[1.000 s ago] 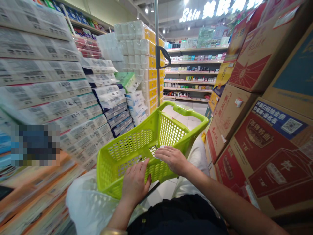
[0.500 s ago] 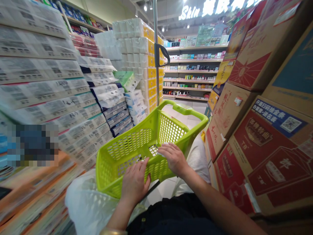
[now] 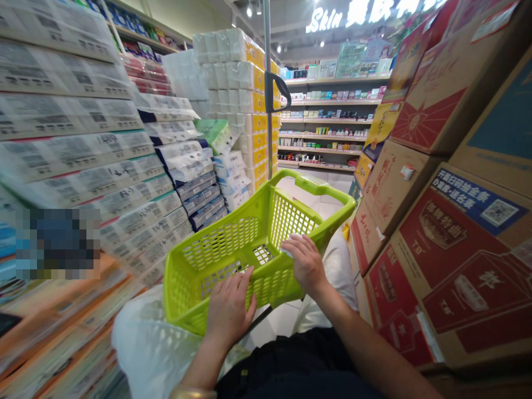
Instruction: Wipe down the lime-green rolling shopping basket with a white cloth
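Observation:
A bright green plastic shopping basket point(image 3: 216, 238) with lattice walls sits tilted across my lap, its far handle raised. My left hand point(image 3: 228, 302) grips the near rim, fingers over the top and thumb on the outer wall. Farther right on the same rim lies my right hand point(image 3: 308, 266), its fingers folded over a small white wipe or cloth point(image 3: 286, 252). Most of the wipe is hidden under the fingers. Nothing lies inside the basket apart from the grid of its floor.
Stacked tissue packs point(image 3: 145, 180) rise on the left, with tall toilet paper bundles point(image 3: 236, 77) behind. Red and brown cartons point(image 3: 457, 249) crowd the right side. A metal pole point(image 3: 267, 50) with a black handle stands beyond the basket. Shelves of small goods point(image 3: 328, 102) line the back.
My right hand has slid a short way right along the basket's near rim with the white wipe. My left hand keeps its place on the rim.

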### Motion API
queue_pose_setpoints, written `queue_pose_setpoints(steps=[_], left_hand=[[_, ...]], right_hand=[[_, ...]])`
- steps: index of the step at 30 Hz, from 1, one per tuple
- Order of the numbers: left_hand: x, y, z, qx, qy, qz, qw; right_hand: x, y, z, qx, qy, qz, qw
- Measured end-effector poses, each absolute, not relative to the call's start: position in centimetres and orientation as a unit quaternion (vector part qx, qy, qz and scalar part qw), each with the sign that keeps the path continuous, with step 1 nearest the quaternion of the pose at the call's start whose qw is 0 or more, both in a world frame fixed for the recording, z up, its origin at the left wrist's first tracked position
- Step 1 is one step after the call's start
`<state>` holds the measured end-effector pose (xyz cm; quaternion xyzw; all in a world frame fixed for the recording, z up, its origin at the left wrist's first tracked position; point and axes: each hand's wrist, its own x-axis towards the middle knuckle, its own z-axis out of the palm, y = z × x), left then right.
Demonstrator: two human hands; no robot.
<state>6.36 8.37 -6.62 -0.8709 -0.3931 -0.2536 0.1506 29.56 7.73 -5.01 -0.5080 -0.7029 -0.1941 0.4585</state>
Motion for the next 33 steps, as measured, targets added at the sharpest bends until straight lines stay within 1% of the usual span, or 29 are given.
queue_pose_setpoints(steps=[4,9,12,17,24,30,33], left_hand=[[6.4,8.4,-6.8,-0.868,-0.403,-0.250,0.150],[6.4,8.3,-6.7,-0.869,-0.406,-0.243,0.142],[6.3,8.2,-6.5,-0.872,-0.401,-0.243,0.142],[6.4,8.3,-6.6,-0.869,-0.401,-0.248,0.152],[6.3,8.2,-6.6,-0.873,-0.403,-0.239,0.136],[6.4,8.3,-6.7,-0.868,-0.400,-0.253,0.148],[6.4,8.3,-6.7,-0.870,-0.400,-0.252,0.143]], right_hand=[[30.9,7.7,-4.6,-0.539,-0.658,-0.208,0.484],[27.4,7.0,-5.9,-0.491,-0.720,-0.169,0.461],[27.6,7.1,-5.8,-0.488,-0.723,-0.160,0.462],[29.5,7.6,-4.9,-0.524,-0.683,-0.176,0.478],[27.6,7.4,-5.6,-0.487,-0.732,-0.167,0.446],[30.3,8.1,-4.5,-0.539,-0.683,-0.206,0.448],[29.4,8.0,-5.0,-0.536,-0.686,-0.203,0.449]])
